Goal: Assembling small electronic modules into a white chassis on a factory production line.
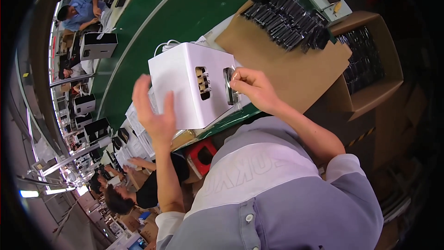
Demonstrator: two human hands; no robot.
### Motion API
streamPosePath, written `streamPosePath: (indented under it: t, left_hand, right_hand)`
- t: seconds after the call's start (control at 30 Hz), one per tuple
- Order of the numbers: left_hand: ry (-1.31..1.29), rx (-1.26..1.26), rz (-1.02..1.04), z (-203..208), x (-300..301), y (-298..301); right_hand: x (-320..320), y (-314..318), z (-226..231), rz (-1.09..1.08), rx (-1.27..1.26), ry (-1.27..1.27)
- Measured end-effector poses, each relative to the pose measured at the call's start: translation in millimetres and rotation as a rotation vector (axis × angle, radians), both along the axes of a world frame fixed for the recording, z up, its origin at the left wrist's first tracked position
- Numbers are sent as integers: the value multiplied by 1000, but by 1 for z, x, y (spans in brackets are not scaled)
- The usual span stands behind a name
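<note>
A white box-shaped housing (172,81) stands on the work surface in front of me. One of its faces has a dark rounded cutout (203,83) with brass-coloured and clear fittings inside. My right hand (256,90) pinches a dark, flat, oblong piece in clear plastic wrap (229,85) close against the right side of the housing. Whether that piece touches the housing, I cannot tell. My left hand (157,113), slightly blurred, is raised at the housing's left face with fingers spread and nothing in them.
Several black plastic-wrapped pieces (289,16) lie heaped on a cardboard sheet (263,60). An open carton (393,65) at the right holds more. White cable (167,44) lies behind the housing. A green conveyor (138,48) curves past, with co-workers at left and a red stool (202,155) below.
</note>
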State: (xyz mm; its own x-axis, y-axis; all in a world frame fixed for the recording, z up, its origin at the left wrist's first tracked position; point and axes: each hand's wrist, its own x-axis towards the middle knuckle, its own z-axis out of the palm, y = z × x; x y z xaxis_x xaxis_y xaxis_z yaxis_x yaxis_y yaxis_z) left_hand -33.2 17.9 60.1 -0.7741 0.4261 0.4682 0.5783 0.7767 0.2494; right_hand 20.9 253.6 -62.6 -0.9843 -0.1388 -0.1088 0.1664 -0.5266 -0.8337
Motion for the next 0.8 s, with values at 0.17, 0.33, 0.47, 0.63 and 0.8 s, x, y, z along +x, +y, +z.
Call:
streamPosePath:
  t: [0.17,0.33,0.47,0.63,0.8]
  left_hand:
    - [-715,494,42,-24,-40,-34]
    - [-848,561,181,-45,-43,-46]
    - [-898,564,183,-45,-47,-49]
    - [-902,597,158,-42,-47,-43]
    - [-903,589,168,-42,-48,-43]
  right_hand:
    - [-16,-14,-4,69,95,37]
    - [-30,-27,3,51,132,87]
    - [-39,-35,8,41,186,78]
    - [-43,-45,13,43,193,31]
    - [-42,-45,14,79,180,34]
